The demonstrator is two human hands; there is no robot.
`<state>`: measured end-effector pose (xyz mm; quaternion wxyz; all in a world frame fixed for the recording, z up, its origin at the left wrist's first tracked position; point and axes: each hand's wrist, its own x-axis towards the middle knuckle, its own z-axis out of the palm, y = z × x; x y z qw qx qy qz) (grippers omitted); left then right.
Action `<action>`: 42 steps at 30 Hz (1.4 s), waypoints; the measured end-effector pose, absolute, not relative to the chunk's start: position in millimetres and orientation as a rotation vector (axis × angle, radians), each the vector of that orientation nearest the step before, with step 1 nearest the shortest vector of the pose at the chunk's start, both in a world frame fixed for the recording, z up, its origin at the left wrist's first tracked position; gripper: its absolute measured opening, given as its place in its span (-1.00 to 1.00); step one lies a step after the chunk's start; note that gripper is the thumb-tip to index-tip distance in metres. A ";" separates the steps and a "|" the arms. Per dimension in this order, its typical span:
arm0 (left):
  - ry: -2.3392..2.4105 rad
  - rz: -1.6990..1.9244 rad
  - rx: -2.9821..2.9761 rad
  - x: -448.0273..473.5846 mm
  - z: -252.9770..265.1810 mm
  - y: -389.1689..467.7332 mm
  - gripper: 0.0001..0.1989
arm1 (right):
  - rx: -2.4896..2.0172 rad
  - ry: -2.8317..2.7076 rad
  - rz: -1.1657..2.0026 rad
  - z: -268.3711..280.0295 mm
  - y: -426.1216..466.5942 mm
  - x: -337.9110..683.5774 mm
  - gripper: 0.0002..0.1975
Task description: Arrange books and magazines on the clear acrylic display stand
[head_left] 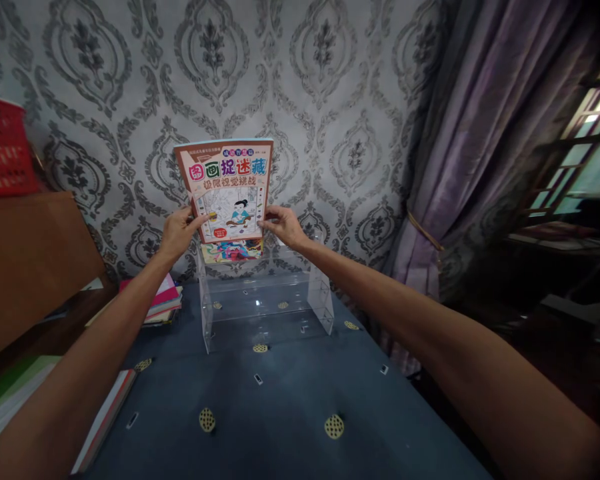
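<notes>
Between my two hands a children's picture book [230, 193] stands upright, its brown-edged cover with Chinese lettering facing me. My left hand [181, 230] grips its lower left edge, thumb on the cover. At the lower right edge my right hand [284, 225] pinches it the same way. Behind and below it shows the bottom of another colourful book [233, 251], which seems to rest in the clear plastic rack [321, 300]. The rack stands on the dark blue tabletop, its lower tiers visible. Whether the held book touches the rack is hidden.
Stacked books [163, 303] lie left of the rack, and more books [105, 420] lie by my left forearm. A red plastic basket [3, 147] sits on a brown box [40, 260] at left. Patterned wallpaper is close behind the rack; a tied purple curtain [430, 193] hangs at right.
</notes>
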<state>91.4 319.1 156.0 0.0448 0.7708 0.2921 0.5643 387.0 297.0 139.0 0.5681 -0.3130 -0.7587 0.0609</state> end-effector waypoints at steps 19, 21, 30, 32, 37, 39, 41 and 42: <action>1.085 1.815 2.561 91.5 159.0 319.0 -0.61 | -0.774 -1.720 -0.004 129.1 294.9 381.8 -0.80; 1.097 1.843 2.562 91.3 157.6 320.1 -0.62 | -0.789 -1.709 -0.026 128.1 294.7 381.3 -0.79; 1.093 1.767 2.541 87.6 152.2 323.9 -0.67 | -0.831 -1.704 -0.093 127.0 292.3 380.0 -0.75; 0.978 1.699 2.514 86.8 150.3 323.1 -0.56 | -0.837 -1.707 -0.104 127.3 292.3 380.2 -0.72; 0.900 1.682 2.481 87.7 145.4 320.2 -0.48 | -0.833 -1.705 -0.144 126.4 293.6 380.2 -0.72; 0.946 1.712 2.495 88.5 144.1 318.9 -0.50 | -0.831 -1.706 -0.156 125.5 293.3 379.9 -0.75; 0.989 1.733 2.508 88.9 143.0 318.3 -0.51 | -0.831 -1.701 -0.160 124.2 292.7 379.3 -0.79; 1.010 1.742 2.515 88.9 142.6 318.5 -0.53 | -0.830 -1.696 -0.159 123.4 292.4 378.9 -0.80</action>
